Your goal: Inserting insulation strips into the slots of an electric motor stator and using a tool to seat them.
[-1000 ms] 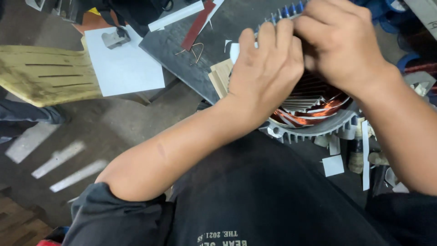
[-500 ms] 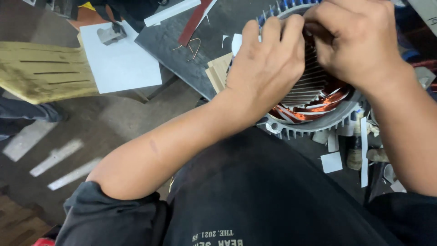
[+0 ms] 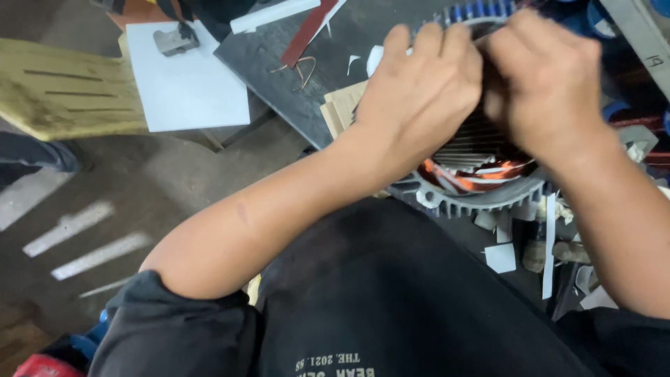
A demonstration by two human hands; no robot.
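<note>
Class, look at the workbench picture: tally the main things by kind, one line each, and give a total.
Hands: 2
Finned motor stator: 1
White sheet: 1
Grey metal clip: 1
Red strip: 1
Bent wire: 1
Total: 7

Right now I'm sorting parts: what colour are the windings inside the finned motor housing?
Copper-orange windings in the grey housing, best seen in the head view.

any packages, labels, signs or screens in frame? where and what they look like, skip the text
No packages, signs or screens.
Shirt print: bottom centre on the black shirt, small pale lettering, upside down to the camera.
Handwritten mark: top right, dark scrawl on a grey strip.
White sheet: upper left, blank square on the bench edge, a small grey metal piece on its top.
</note>
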